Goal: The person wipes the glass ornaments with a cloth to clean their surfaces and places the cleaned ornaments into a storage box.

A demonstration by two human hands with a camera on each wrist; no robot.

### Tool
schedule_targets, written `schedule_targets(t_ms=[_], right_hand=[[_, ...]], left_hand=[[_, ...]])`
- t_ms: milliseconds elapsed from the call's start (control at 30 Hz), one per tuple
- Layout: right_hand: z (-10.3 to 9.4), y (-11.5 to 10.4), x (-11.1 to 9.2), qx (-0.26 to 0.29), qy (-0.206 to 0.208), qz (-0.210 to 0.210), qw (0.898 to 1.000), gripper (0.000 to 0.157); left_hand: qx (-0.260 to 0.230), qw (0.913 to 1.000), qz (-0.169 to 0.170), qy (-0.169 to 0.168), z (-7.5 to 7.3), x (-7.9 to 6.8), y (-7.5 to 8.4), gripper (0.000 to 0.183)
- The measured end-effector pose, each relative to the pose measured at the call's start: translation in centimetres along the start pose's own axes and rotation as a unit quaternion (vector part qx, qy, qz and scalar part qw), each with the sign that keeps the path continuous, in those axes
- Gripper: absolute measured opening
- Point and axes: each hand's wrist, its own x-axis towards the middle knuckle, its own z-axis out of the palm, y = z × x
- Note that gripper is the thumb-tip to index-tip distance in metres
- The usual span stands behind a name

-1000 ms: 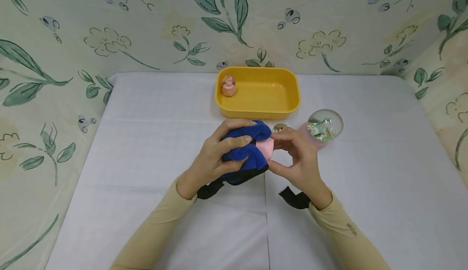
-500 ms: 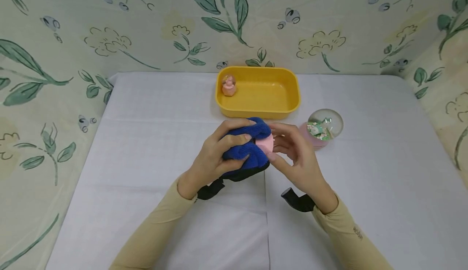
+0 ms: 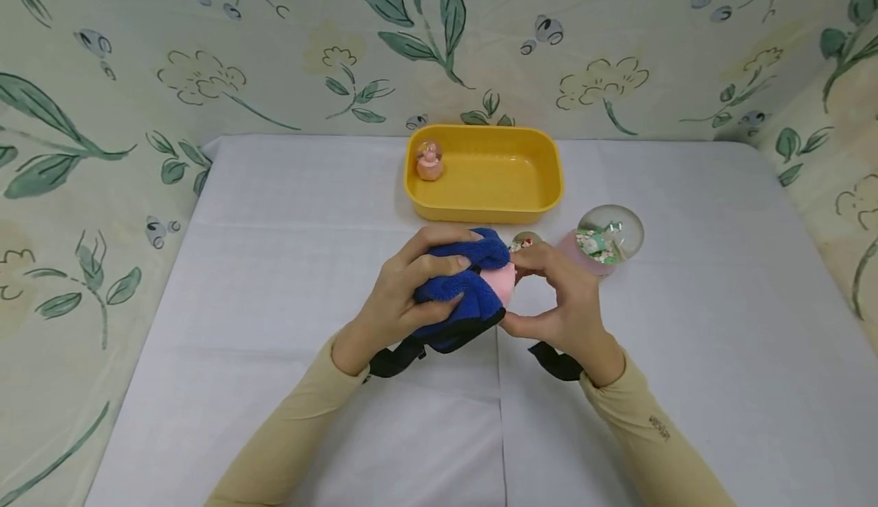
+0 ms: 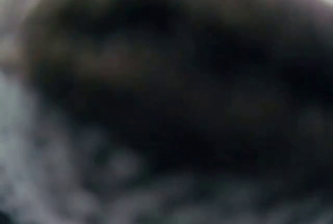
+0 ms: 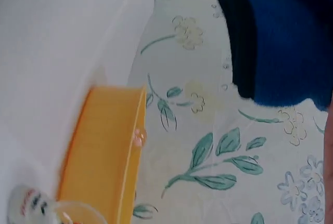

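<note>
Left hand [image 3: 394, 290] curled, right hand [image 3: 576, 309] pinching; forearms [image 3: 298, 427] angled inward.

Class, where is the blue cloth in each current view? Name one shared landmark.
Head: blue cloth just below centre, in the left hand.
Left wrist: too blurred to tell.
Right wrist: blue cloth, upper right corner.
Landmark shared by head and right wrist: yellow tray.

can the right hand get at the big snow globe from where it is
Likely yes: the right hand is near the big snow globe with nothing visible between them, though it now touches the pink object in the blue cloth.
</note>
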Motion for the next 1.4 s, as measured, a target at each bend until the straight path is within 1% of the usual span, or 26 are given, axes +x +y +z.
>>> schedule_targets(t_ms=[67,100,133,233,267,300,333,400,500,567,633,700,767,833,867,933,1000,1033,1067,1167,1200,1233,1267,1300,1333,1400], right_hand=[[0.2,-0.1,-0.1,0.070,-0.003,0.066,0.995,0.053],[0.3,-0.2,-0.2,0.105,-0.002,0.107,0.989,0.051],[0.4,-0.3,-0.3,0.144,0.000,0.149,0.978,0.047],[0.3,-0.6,-0.5,0.241,0.003,0.263,0.934,0.032],[0.2,-0.7,-0.5,0.256,0.004,0.287,0.923,0.028],[0.1,-0.8,-0.6,0.251,0.000,0.304,0.919,0.026],[0.0,-0.9,-0.6,0.239,-0.005,0.308,0.921,0.026],[0.0,-0.9,-0.6,0.189,-0.021,0.282,0.940,0.035],[-0.1,-0.9,-0.4,0.106,-0.035,0.194,0.975,0.056],[-0.1,-0.7,-0.2,0.065,-0.043,0.122,0.989,0.060],[-0.1,-0.6,0.0,0.026,-0.037,0.058,0.997,0.058],[0.0,-0.4,0.0,-0.019,-0.023,0.003,1.000,0.052],[0.0,-0.3,0.0,-0.062,-0.004,-0.036,0.997,0.049],[0.1,-0.1,-0.1,-0.074,0.017,-0.053,0.996,0.049],[0.1,-0.1,-0.1,-0.072,0.024,-0.051,0.996,0.050],[0.1,-0.2,-0.2,-0.040,0.030,-0.017,0.999,0.052],[0.2,-0.4,-0.4,0.026,0.029,0.052,0.998,0.053],[0.2,-0.6,-0.4,0.070,0.026,0.101,0.992,0.051],[0.1,-0.8,-0.5,0.111,0.024,0.156,0.981,0.044],[-0.1,-1.3,-0.5,0.193,0.026,0.303,0.933,0.021],[-0.2,-1.4,-0.5,0.203,0.027,0.333,0.920,0.016],[-0.3,-1.5,-0.4,0.203,0.027,0.351,0.914,0.014],[-0.3,-1.5,-0.4,0.196,0.024,0.353,0.915,0.014],[-0.3,-1.5,-0.3,0.180,0.019,0.339,0.923,0.017],[-0.3,-1.4,-0.3,0.158,0.016,0.313,0.936,0.024],[-0.2,-1.3,-0.2,0.112,0.010,0.234,0.966,0.041]], left_hand=[[0.005,1.0000,0.001,-0.008,0.0,-0.1,0.0,0.025],[0.007,0.9999,0.001,-0.012,-0.1,-0.2,0.0,0.025],[0.011,0.9998,0.002,-0.017,0.0,-0.2,0.0,0.025],[0.022,0.9993,-0.006,-0.028,0.1,-0.4,0.0,0.025],[0.027,0.9992,-0.008,-0.030,0.1,-0.5,0.0,0.025],[0.029,0.9991,-0.009,-0.030,0.1,-0.5,0.0,0.025],[0.030,0.9991,-0.010,-0.027,0.2,-0.5,-0.1,0.025],[0.031,0.9992,-0.015,-0.019,0.2,-0.5,-0.2,0.025],[0.029,0.9993,-0.023,-0.002,0.1,-0.4,-0.3,0.025],[0.028,0.9990,-0.034,0.009,0.1,-0.4,-0.3,0.026],[0.025,0.9986,-0.044,0.018,0.1,-0.4,-0.3,0.027],[0.018,0.9984,-0.048,0.021,0.1,-0.4,-0.3,0.028],[0.012,0.9988,-0.043,0.020,0.1,-0.3,-0.2,0.027],[0.006,0.9995,-0.031,0.011,0.0,-0.3,-0.2,0.025],[0.006,0.9997,-0.023,0.004,0.0,-0.2,-0.2,0.025],[0.011,0.9998,-0.010,-0.012,0.0,-0.1,-0.1,0.024],[0.023,0.9993,0.000,-0.030,0.0,-0.2,0.0,0.025],[0.033,0.9987,0.004,-0.039,0.0,-0.2,0.0,0.026],[0.043,0.9980,0.009,-0.047,0.1,-0.3,0.0,0.026],[0.063,0.9962,0.012,-0.059,0.1,-0.6,-0.1,0.027],[0.066,0.9960,0.010,-0.060,0.2,-0.6,-0.2,0.027],[0.067,0.9960,0.008,-0.058,0.2,-0.6,-0.2,0.026],[0.065,0.9965,0.005,-0.053,0.3,-0.6,-0.3,0.026],[0.062,0.9971,0.001,-0.046,0.3,-0.5,-0.3,0.026],[0.059,0.9976,-0.004,-0.038,0.4,-0.5,-0.3,0.025],[0.050,0.9985,-0.013,-0.021,0.4,-0.3,-0.3,0.025]])
